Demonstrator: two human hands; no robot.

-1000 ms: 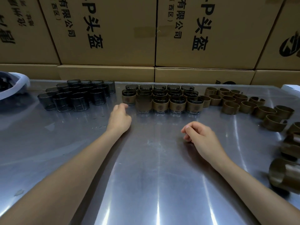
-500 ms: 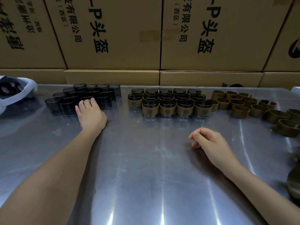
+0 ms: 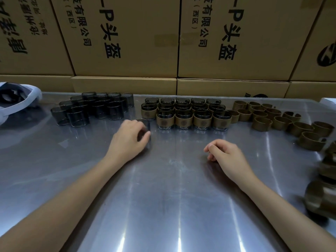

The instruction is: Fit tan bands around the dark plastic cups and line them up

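A cluster of bare dark cups (image 3: 94,110) stands at the back left of the steel table (image 3: 163,206). In the middle, several banded cups (image 3: 183,115) form neat rows. Loose tan bands (image 3: 272,119) lie scattered at the back right. My left hand (image 3: 127,140) grips one bare dark cup (image 3: 146,132), blurred by motion, just left of the banded rows. My right hand (image 3: 225,153) rests on the table with loosely curled fingers and holds nothing.
Stacked cardboard boxes (image 3: 163,42) form a wall behind the table. A white bag or tray (image 3: 16,102) with dark items sits at the far left. More tan bands (image 3: 325,197) lie near the right edge.
My left hand went to the bare cup cluster, took one cup and carried it right toward the banded rows. My right hand stayed where it was.
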